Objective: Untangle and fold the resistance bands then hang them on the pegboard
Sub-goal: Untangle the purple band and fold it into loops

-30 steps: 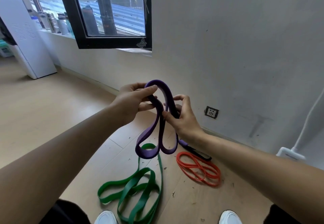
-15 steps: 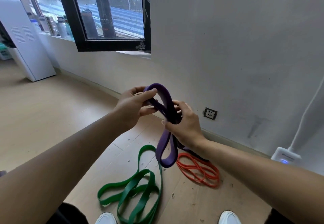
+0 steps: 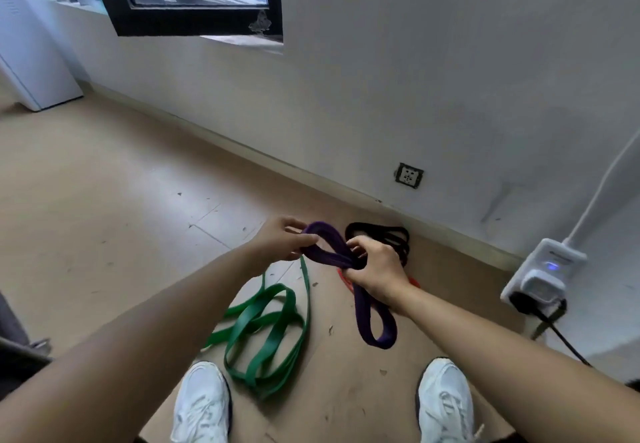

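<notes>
Cabinet: a white cabinet (image 3: pixel 31 71) stands on the floor (image 3: pixel 104 200) at the upper left edge.
Window: we see a black-framed window (image 3: pixel 194 23) at the top, left of centre.
Green band: the green band (image 3: pixel 306 297) lies in tangled loops on the floor, lower centre, just above our left shoe (image 3: pixel 201 404).
Left grip: our left grip (image 3: pixel 282 240), mid-frame, pinches the top loop of the purple band.
Purple band: the purple band (image 3: pixel 327 252) is held between both our hands, folded in layers, with one loop hanging below.
Right grip: our right grip (image 3: pixel 377 269) is clenched round the gathered purple layers.
Black band: the black band (image 3: pixel 374 226) lies by the wall, partly hidden behind our right grip.
Orange band: the orange band (image 3: pixel 344 279) is on the floor, mostly hidden by that hand.
Socket: a wall socket (image 3: pixel 409 175) sits right of centre.
Adapter: a white adapter (image 3: pixel 543 269) with a blue light is at the right edge.
</notes>
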Demonstrator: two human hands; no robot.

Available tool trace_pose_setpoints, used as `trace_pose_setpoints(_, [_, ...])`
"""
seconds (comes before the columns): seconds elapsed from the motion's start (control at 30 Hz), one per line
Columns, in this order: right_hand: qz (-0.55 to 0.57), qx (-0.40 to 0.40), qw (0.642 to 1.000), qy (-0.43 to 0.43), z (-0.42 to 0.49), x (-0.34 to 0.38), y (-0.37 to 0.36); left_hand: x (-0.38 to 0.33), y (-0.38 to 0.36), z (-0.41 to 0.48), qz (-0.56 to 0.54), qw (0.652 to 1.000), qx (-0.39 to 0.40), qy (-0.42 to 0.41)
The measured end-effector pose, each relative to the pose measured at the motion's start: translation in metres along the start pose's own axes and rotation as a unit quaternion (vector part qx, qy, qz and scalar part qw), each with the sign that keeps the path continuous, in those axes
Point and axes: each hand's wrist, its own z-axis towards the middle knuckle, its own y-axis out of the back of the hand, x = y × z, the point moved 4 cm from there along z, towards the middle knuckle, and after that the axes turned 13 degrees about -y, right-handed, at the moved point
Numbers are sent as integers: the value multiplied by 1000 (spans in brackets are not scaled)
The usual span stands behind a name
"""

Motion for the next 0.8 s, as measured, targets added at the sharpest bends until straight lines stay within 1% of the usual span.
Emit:
trace_pose_setpoints(0.13, [-50, 57, 996, -41, 1, -49, -35, 83, -39, 2, -73, 995, -39, 63])
trace_pose_setpoints(0.23, [-104, 106, 987, -64, 6, -84, -61, 149, -72, -1, -134, 980, -73, 128])
trace_pose_setpoints(0.37, [-132, 158, 973, -101, 16, -124, -94, 206, -106, 1, -172, 962, -102, 184])
trace_pose_setpoints(0.5, [-157, 153, 967, -129, 29, -155, -120, 242, -126, 14, -169, 960, -109, 197])
trace_pose_setpoints(0.67, [-174, 134, 964, -150, 45, -186, -148, 268, -145, 26, -163, 965, -99, 178])
trace_pose_setpoints(0.73, [-175, 129, 965, -148, 49, -196, -160, 272, -148, 25, -172, 963, -95, 186])
trace_pose_setpoints(0.8, [-193, 113, 965, -139, 50, -204, -170, 275, -146, 20, -152, 968, -86, 181])
